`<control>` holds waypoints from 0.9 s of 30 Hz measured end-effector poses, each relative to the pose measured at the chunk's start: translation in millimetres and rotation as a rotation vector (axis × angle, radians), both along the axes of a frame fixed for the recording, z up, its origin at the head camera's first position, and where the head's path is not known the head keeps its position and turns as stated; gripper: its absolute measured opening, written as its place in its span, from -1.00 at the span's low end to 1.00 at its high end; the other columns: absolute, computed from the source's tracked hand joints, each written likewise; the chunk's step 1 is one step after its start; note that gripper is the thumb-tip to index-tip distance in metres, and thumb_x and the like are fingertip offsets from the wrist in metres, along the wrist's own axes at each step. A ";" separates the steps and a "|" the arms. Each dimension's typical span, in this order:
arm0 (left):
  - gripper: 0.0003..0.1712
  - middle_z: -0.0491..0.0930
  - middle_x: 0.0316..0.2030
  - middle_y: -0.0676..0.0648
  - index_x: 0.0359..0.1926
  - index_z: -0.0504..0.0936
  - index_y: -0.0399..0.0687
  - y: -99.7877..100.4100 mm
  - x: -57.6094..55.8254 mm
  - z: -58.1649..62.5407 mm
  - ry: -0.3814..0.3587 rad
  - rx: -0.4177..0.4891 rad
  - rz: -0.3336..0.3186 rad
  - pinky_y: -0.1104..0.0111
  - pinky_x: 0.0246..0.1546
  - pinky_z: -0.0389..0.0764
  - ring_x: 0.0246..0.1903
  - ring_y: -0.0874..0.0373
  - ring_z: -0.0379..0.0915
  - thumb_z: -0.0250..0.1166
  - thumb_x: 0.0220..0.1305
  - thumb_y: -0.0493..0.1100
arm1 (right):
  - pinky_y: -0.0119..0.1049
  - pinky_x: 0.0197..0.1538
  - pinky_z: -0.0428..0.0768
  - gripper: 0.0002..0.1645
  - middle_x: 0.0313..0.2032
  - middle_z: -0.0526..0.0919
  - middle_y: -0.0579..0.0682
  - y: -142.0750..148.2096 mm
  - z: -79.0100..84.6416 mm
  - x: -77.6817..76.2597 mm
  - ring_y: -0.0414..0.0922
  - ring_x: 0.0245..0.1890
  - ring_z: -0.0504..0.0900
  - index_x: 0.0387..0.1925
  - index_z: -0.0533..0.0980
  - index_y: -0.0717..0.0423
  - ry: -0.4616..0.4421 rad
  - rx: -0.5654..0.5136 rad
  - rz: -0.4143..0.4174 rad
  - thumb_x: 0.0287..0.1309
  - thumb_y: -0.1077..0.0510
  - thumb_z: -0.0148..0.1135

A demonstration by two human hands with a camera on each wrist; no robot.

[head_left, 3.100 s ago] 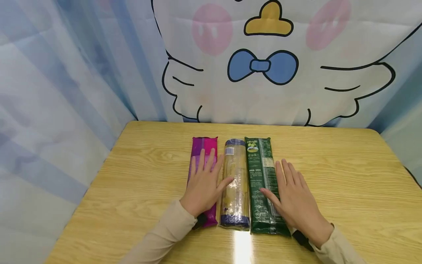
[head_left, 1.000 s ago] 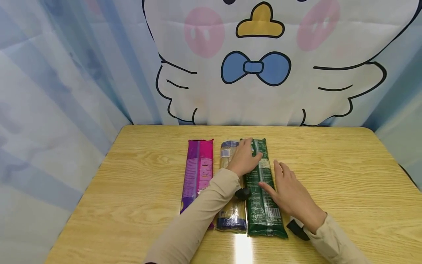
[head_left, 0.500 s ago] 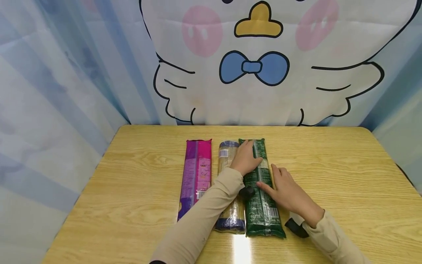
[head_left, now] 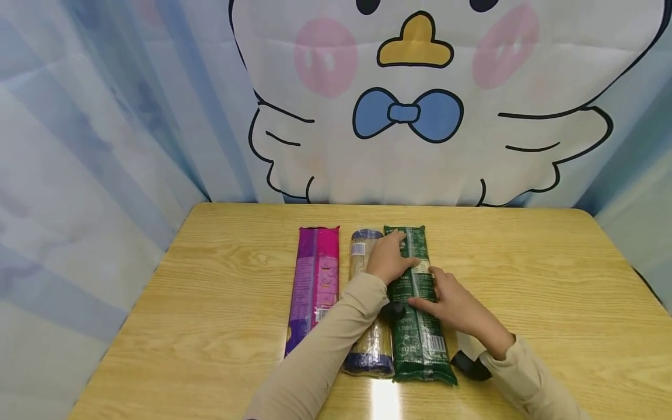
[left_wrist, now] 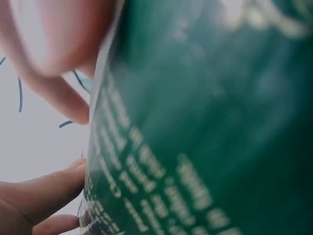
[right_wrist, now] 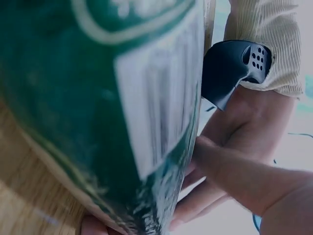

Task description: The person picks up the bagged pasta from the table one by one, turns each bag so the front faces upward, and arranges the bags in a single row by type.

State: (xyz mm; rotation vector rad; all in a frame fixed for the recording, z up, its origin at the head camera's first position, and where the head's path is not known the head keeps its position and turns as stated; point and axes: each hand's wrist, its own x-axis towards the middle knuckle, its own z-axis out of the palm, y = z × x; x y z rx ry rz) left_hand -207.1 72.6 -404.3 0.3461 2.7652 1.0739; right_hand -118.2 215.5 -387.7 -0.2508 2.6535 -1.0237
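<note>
A green pack of spaghetti (head_left: 420, 344) lies lengthwise on the table in the head view. At its upper part my left hand (head_left: 389, 258) grips it, fingertips near the top left and thumb across the front. My right hand (head_left: 458, 304) pinches its right side, thumb on top and fingers along the edge. The pack's printed green film (left_wrist: 195, 122) fills much of the left wrist view. In the right wrist view the barcode side of the spaghetti pack (right_wrist: 73, 88) shows, with a fingertip (right_wrist: 94, 226) low at its edge.
Left of the green pack lies a clear pack of pasta with blue ends (head_left: 371, 363), partly under my left forearm. Farther left is a purple and pink pack (head_left: 317, 280). The wooden table (head_left: 220, 303) ends at a cartoon-printed curtain (head_left: 404, 169).
My left hand has crossed from the purple pack to the upper part of the green spaghetti pack. My right fingers have moved in against its right edge. The packs stay in their row.
</note>
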 end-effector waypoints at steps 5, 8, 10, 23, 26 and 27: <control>-0.29 0.29 0.44 -0.09 0.38 0.43 -0.03 1.0 2.7 -1.3 -0.012 0.021 0.004 0.19 0.26 0.54 0.34 -0.01 0.34 0.42 0.25 -0.02 | -0.27 -0.41 0.38 0.17 -0.44 0.37 0.10 0.4 -1.6 -0.3 -0.11 -0.52 0.35 0.43 -0.15 0.60 0.013 -0.019 -0.026 0.25 -0.03 0.35; -0.30 0.28 0.45 -0.10 0.38 0.43 -0.05 -0.5 3.2 -0.5 -0.015 0.045 0.004 0.18 0.27 0.53 0.35 -0.02 0.33 0.41 0.26 -0.04 | -0.26 -0.37 0.38 0.23 -0.41 0.37 0.10 1.4 -3.5 -4.0 -0.11 -0.48 0.36 0.42 -0.19 0.63 0.006 -0.029 -0.027 0.22 -0.04 0.37; -0.30 0.27 0.45 -0.11 0.38 0.43 -0.05 -1.6 3.2 -0.4 -0.017 0.058 0.001 0.18 0.28 0.52 0.36 -0.02 0.31 0.41 0.26 -0.03 | -0.24 -0.38 0.35 0.24 -0.39 0.39 0.15 2.0 -4.4 -6.5 -0.08 -0.46 0.35 0.42 -0.17 0.63 -0.014 -0.041 -0.036 0.20 -0.05 0.40; -0.32 0.19 0.49 -0.09 0.42 0.38 -0.03 -7.4 1.3 -2.4 -0.063 0.158 -0.007 0.12 0.34 0.46 0.42 -0.04 0.20 0.34 0.33 -0.02 | 0.13 0.01 0.64 -0.04 0.23 0.27 0.54 5.3 -9.5 -12.2 0.39 0.16 0.46 0.45 -0.04 0.39 -0.088 -0.235 -0.124 0.29 0.14 0.32; -0.35 0.19 0.49 -0.08 0.40 0.41 0.01 -9.0 1.4 -1.7 -0.059 0.175 -0.018 0.09 0.34 0.45 0.43 -0.05 0.18 0.33 0.35 -0.02 | 0.09 -0.02 0.66 -0.04 0.20 0.27 0.52 4.5 -8.9 -12.2 0.41 0.15 0.47 0.47 -0.08 0.36 -0.106 -0.281 -0.138 0.30 0.18 0.29; -0.36 0.19 0.49 -0.08 0.40 0.42 0.02 -9.6 1.5 -1.5 -0.058 0.187 -0.023 0.08 0.33 0.45 0.44 -0.05 0.18 0.32 0.35 -0.02 | 0.09 -0.02 0.66 -0.05 0.20 0.27 0.51 4.0 -8.3 -11.9 0.42 0.16 0.46 0.48 -0.08 0.35 -0.111 -0.294 -0.145 0.31 0.20 0.28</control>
